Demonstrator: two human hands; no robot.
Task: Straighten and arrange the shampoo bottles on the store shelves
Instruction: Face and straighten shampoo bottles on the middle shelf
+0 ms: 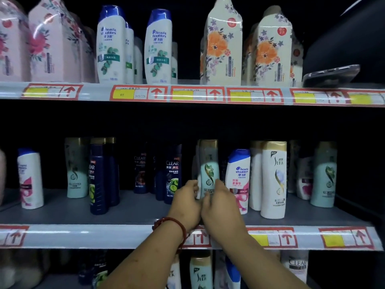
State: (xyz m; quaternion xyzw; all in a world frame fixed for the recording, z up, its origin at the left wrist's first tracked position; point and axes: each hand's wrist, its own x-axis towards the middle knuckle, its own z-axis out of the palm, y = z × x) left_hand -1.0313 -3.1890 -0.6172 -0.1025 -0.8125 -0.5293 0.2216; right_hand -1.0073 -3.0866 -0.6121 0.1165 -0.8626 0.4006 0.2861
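The middle shelf (135, 207) has bare grey floor along its front edge. Set back from the edge, a pale green shampoo bottle (209, 167) stands between a Clear bottle (171, 174) and a Head & Shoulders bottle (238, 176). The left hand (186, 203) and right hand (220, 205) grip its base.

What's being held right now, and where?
The pale green bottle, gripped low on its body: left hand on its left side, right hand on its right.
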